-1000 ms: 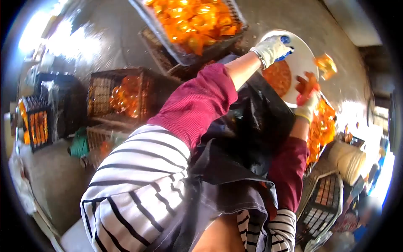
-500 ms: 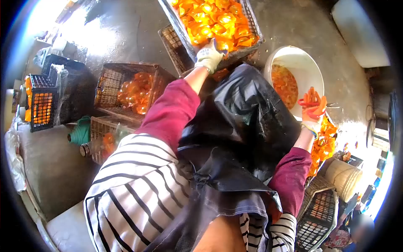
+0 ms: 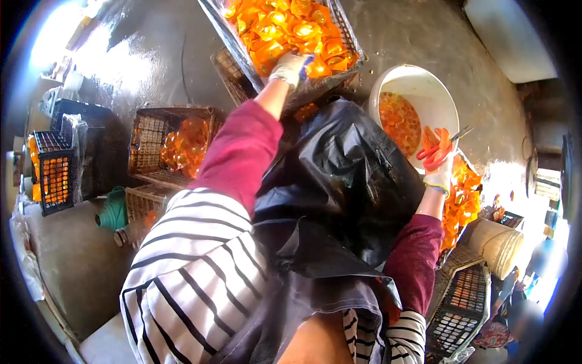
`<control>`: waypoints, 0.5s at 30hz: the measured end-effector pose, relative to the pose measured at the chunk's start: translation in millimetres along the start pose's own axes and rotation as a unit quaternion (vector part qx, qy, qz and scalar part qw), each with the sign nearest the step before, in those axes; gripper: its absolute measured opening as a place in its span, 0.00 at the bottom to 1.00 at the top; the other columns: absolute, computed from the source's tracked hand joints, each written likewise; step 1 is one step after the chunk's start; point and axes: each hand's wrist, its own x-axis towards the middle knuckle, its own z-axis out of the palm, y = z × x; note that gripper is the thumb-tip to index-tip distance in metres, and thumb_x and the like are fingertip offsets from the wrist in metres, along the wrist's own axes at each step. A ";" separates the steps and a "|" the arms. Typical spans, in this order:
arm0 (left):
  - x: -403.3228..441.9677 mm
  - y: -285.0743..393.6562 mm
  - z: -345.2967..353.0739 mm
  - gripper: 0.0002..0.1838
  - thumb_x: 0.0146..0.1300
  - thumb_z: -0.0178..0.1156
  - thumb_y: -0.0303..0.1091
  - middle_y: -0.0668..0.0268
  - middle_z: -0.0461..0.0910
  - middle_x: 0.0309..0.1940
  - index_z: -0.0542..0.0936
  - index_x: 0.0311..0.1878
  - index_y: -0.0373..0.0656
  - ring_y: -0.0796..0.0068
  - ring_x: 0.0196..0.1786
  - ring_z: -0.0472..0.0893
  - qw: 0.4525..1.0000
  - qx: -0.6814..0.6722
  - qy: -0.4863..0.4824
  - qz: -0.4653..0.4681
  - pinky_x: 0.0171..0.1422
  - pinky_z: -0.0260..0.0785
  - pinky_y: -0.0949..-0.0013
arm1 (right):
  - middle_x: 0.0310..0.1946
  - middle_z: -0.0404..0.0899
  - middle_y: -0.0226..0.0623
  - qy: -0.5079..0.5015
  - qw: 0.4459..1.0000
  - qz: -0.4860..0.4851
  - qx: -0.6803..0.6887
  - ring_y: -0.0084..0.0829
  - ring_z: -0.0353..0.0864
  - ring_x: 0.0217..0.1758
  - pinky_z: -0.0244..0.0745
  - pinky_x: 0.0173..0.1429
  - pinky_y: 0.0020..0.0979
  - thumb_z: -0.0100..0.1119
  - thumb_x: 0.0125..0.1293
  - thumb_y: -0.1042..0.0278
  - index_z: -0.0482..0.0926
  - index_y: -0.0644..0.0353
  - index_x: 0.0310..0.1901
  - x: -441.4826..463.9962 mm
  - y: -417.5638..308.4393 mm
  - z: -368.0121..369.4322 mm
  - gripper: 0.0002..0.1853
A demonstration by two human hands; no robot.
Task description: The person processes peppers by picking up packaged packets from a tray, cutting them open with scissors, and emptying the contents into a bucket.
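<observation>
My left hand [image 3: 292,68], in a white glove with blue fingers, is at the near edge of a plastic-lined crate [image 3: 356,43] heaped with shiny orange pieces [image 3: 285,30]. Its fingers are curled against the pieces; what they grip is hidden. My right hand [image 3: 438,155], in an orange and white glove, is closed on red-handled scissors [image 3: 462,133], whose metal tip points up and right. It is at the near right rim of a white bucket [image 3: 438,91], which holds orange-red pieces [image 3: 399,121] in liquid.
Black apron cloth [image 3: 345,182] covers my lap. At left are a brown crate [image 3: 145,141] with orange pieces, a black crate [image 3: 56,176] and a green object [image 3: 112,209]. To the right, more orange pieces [image 3: 462,200], a beige bucket [image 3: 497,242], crates [image 3: 464,303] and other people.
My left hand went from above the bucket to the lined crate and now reaches among the pieces. The loose orange piece by my right hand is gone from there; the scissors show more clearly.
</observation>
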 end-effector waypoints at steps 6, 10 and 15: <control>-35.0 -12.1 -42.7 0.23 0.64 0.57 0.36 0.55 0.68 0.60 0.65 0.60 0.40 0.48 0.61 0.67 0.735 -0.648 -0.200 0.020 0.61 0.66 0.43 | 0.55 0.71 0.39 0.038 0.998 -0.014 -0.046 0.36 0.79 0.33 0.72 0.28 0.30 0.39 0.70 0.56 0.66 0.59 0.60 -7.6 -3.0 13.3 0.22; -58.1 32.5 -23.5 0.25 0.63 0.58 0.39 0.52 0.65 0.63 0.64 0.62 0.49 0.42 0.58 0.69 0.670 -0.714 -0.197 0.057 0.61 0.66 0.43 | 0.58 0.72 0.37 0.031 1.000 0.003 0.000 0.36 0.81 0.38 0.69 0.24 0.27 0.38 0.70 0.56 0.66 0.56 0.61 7.5 15.9 -3.5 0.21; -30.7 69.1 47.6 0.15 0.62 0.56 0.32 0.58 0.79 0.47 0.75 0.51 0.37 0.64 0.51 0.78 0.799 -0.549 -0.230 0.082 0.60 0.70 0.63 | 0.44 0.77 0.32 0.139 0.987 0.071 -0.048 0.28 0.75 0.28 0.71 0.31 0.31 0.40 0.70 0.58 0.71 0.51 0.55 -1.2 14.1 18.3 0.16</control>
